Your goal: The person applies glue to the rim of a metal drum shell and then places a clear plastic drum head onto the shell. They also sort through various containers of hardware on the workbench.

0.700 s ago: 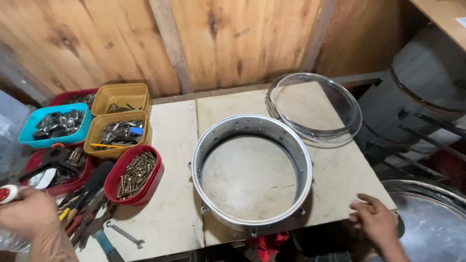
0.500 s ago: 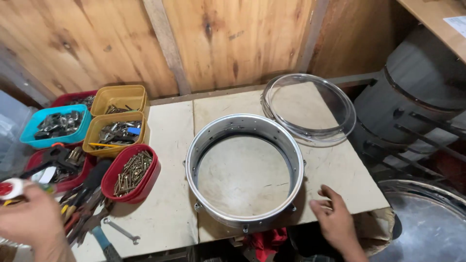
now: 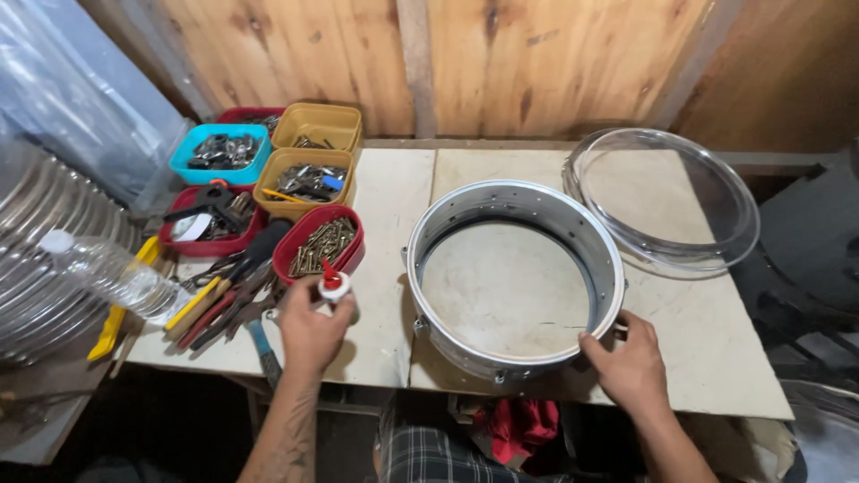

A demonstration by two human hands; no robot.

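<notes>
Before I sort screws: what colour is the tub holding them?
Red tub, head view.
</notes>
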